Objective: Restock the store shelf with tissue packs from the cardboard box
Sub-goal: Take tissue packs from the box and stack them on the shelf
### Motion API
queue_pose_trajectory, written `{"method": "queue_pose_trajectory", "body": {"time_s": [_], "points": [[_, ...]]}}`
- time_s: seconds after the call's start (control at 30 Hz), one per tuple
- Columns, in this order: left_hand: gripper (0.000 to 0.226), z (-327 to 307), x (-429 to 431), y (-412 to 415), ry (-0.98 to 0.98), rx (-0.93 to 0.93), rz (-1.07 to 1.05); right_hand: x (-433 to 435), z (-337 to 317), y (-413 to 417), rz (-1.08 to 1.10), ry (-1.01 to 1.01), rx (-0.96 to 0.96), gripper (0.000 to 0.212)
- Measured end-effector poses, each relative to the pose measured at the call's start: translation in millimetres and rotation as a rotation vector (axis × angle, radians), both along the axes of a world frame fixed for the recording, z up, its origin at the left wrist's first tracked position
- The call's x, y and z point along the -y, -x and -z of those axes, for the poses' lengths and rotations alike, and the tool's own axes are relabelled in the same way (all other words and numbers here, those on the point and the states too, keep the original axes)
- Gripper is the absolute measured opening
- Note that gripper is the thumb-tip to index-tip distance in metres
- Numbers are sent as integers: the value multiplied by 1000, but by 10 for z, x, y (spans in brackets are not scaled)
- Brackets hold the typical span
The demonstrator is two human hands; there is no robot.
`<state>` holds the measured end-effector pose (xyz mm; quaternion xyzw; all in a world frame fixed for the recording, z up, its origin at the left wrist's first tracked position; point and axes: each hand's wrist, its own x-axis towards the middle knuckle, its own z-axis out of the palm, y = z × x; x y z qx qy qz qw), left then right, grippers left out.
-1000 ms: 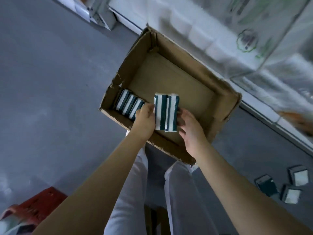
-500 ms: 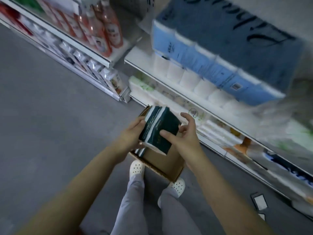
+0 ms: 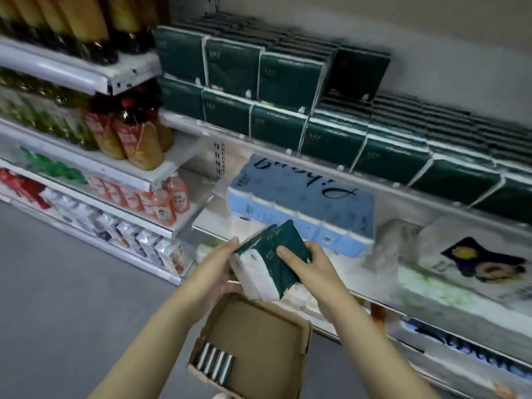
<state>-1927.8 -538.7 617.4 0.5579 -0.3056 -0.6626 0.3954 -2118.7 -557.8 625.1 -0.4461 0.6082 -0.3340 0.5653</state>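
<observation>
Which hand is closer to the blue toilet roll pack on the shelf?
Right. The right hand sits just below the blue pack; the left hand is farther left.

Grey smooth floor [image 3: 57, 283] fills the lower left. Plain pale wall [image 3: 431, 38] at top right. Two white metal shelving units stand side by side. Left shelving unit [image 3: 86, 79]: orange-label drink bottles [image 3: 138, 139] at a board's right end, small peach bottles [image 3: 172, 203] one board lower, silver pouches [image 3: 149, 246] on the bottom board. Right shelving unit [image 3: 316, 165]: white front rail, perforated upright [image 3: 219, 156] at its left edge, light-blue roll pack [image 3: 302, 203] on the middle board. Light dim and even; edges blurred.
</observation>
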Motion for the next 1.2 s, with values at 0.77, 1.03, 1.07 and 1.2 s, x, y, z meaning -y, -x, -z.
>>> {"method": "queue_pose_trajectory", "body": {"time_s": [0.77, 1.03, 1.07, 1.2], "points": [[41, -979, 556, -23, 372, -29, 197, 1, -868, 73, 289, 296, 223, 20], [29, -1488, 1031, -15, 528, 9, 196, 308, -1303, 179, 327, 468, 262, 34], [37, -1560, 1102, -2, 547, 28, 175, 367, -1351, 204, 336, 487, 266, 30], [27, -1856, 1394, 68, 647, 121, 170, 634, -1537, 318, 349, 549, 256, 25]]}}
